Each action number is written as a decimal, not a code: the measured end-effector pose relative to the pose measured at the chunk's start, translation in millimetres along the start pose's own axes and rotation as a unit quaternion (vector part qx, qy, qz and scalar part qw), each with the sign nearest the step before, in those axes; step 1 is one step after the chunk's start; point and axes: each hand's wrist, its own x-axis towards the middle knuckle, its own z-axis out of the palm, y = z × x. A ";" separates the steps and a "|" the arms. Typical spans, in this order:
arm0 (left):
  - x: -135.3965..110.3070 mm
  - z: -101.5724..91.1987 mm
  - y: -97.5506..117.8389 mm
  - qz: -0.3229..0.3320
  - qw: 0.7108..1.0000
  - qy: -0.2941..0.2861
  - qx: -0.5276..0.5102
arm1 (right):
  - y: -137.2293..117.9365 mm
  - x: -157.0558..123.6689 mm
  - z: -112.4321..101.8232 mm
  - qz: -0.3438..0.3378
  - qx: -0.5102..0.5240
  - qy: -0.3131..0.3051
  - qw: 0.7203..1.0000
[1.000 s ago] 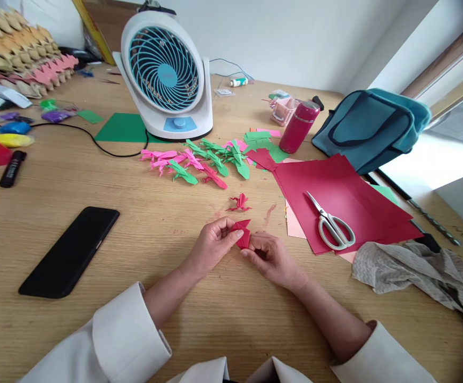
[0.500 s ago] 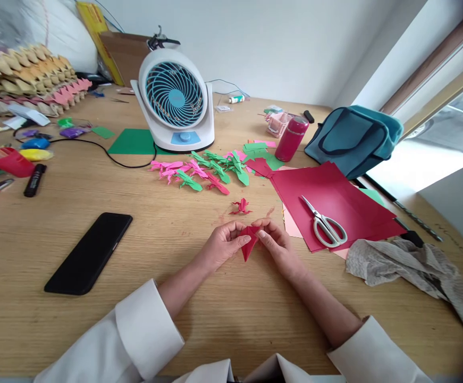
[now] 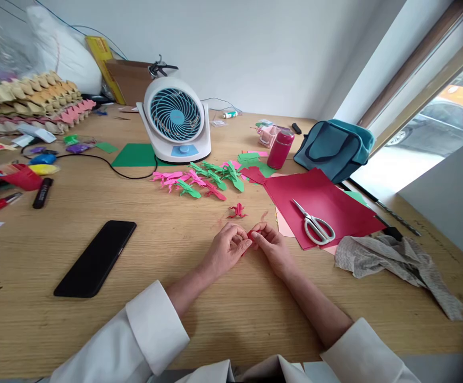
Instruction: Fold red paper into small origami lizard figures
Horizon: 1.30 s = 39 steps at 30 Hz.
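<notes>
Between the fingertips of both hands is a small folded piece of red paper (image 3: 250,238), mostly covered by my fingers. My left hand (image 3: 228,247) pinches it from the left, thumb pressed against the fingers. From the right, my right hand (image 3: 272,246) grips it with thumb and forefinger. Just beyond my fingertips a red folded paper figure (image 3: 237,210) stands on the table. Farther back lie several pink paper figures (image 3: 170,179) and green paper figures (image 3: 215,175), grouped together in front of the fan.
Red paper sheets (image 3: 295,186) carry white-handled scissors (image 3: 318,229) to the right, beside a crumpled grey cloth (image 3: 375,255). A black phone (image 3: 95,259) lies left. Behind stand a white fan (image 3: 176,119), a red flask (image 3: 281,149) and a teal bag (image 3: 335,146).
The hands have drawn closer together, and the red paper, shown as a pointed shape before, is now largely hidden between the fingers. The camera view has shifted slightly.
</notes>
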 end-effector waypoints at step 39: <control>-27.4 -6.1 6.8 0.074 0.954 -0.113 0.269 | -16.7 -13.2 -14.8 -0.106 -0.486 -0.176 0.850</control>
